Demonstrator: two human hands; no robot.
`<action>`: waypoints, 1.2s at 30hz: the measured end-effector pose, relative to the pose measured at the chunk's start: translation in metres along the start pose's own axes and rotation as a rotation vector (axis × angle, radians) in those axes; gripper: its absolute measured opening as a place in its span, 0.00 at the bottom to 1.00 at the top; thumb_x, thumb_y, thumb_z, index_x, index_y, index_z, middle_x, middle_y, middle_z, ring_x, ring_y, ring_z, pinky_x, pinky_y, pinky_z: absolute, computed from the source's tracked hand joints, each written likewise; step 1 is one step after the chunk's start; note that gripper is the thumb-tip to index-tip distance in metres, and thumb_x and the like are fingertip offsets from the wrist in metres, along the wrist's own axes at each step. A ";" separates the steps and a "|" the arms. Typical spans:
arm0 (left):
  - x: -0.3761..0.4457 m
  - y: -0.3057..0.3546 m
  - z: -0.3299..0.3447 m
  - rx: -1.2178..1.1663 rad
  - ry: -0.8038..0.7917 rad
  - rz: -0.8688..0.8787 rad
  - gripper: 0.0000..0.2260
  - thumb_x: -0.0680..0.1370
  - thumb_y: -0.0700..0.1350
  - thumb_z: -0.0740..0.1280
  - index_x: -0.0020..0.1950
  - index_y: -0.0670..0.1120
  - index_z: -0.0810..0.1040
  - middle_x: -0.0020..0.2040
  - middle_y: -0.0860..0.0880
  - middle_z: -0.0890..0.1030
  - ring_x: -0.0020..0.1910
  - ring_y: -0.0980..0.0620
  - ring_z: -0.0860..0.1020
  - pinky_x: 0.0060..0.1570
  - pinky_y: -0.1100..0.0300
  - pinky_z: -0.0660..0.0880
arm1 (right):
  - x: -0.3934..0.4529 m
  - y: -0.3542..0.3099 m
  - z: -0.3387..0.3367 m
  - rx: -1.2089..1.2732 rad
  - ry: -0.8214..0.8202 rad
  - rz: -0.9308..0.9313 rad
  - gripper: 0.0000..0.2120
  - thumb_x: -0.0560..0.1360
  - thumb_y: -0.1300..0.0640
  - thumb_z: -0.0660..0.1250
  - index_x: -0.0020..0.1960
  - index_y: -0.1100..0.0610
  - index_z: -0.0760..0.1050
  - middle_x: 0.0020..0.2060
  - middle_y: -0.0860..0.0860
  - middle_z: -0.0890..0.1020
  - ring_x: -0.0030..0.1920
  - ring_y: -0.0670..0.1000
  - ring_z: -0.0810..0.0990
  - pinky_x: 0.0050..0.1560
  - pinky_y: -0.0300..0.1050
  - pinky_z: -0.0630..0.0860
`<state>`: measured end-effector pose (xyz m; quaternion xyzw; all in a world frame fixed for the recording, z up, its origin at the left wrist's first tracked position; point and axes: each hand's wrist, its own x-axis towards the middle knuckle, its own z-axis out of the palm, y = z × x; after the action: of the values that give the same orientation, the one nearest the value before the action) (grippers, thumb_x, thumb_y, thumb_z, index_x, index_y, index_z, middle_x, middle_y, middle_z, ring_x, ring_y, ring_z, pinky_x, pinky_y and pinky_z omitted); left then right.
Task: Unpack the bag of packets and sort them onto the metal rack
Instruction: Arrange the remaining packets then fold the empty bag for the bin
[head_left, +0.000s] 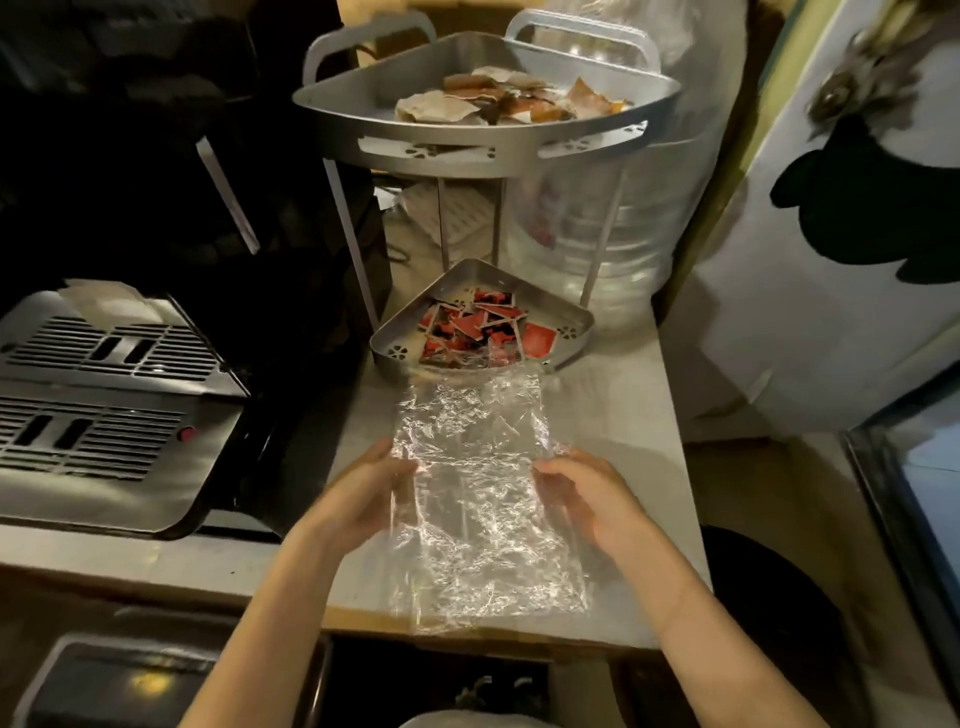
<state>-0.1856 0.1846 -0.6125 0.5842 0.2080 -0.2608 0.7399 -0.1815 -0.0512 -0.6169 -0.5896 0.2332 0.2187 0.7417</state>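
A crumpled clear plastic bag (483, 499) lies stretched over the pale counter, and it looks empty. My left hand (358, 493) grips its left edge and my right hand (587, 499) grips its right edge. Just beyond the bag's far end stands a two-tier metal rack (483, 156). Its lower tray (571, 340) holds several red and black packets (478, 327). The upper tray (363, 98) holds several brown and beige packets (498, 101).
A metal machine with grilles (104, 405) fills the left side. Behind the rack at the right stands a large clear water jug (613, 228). A white surface with a black shape (831, 208) bounds the right. The counter's front edge (467, 631) is near my arms.
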 end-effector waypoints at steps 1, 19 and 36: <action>-0.002 0.001 0.004 0.001 -0.039 0.010 0.19 0.77 0.34 0.60 0.64 0.47 0.62 0.30 0.48 0.75 0.27 0.54 0.73 0.28 0.60 0.73 | 0.001 -0.005 -0.004 0.034 -0.045 0.012 0.03 0.71 0.68 0.67 0.39 0.63 0.75 0.29 0.53 0.79 0.26 0.46 0.77 0.25 0.35 0.74; 0.002 0.022 0.009 0.029 -0.177 0.143 0.05 0.70 0.39 0.67 0.43 0.45 0.81 0.38 0.47 0.83 0.35 0.52 0.80 0.38 0.58 0.79 | 0.016 -0.042 -0.045 -0.162 -0.313 -0.020 0.22 0.65 0.63 0.71 0.58 0.56 0.76 0.39 0.52 0.86 0.38 0.50 0.85 0.33 0.41 0.81; -0.005 0.027 0.017 -0.016 -0.179 0.217 0.19 0.70 0.36 0.53 0.26 0.41 0.79 0.27 0.46 0.79 0.27 0.53 0.78 0.29 0.66 0.76 | 0.025 -0.063 -0.054 -0.093 -0.443 -0.071 0.17 0.74 0.57 0.50 0.36 0.62 0.74 0.31 0.53 0.80 0.34 0.50 0.78 0.33 0.39 0.75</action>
<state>-0.1727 0.1736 -0.5847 0.5716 0.0786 -0.2287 0.7841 -0.1281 -0.1157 -0.5939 -0.5686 0.0334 0.3269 0.7542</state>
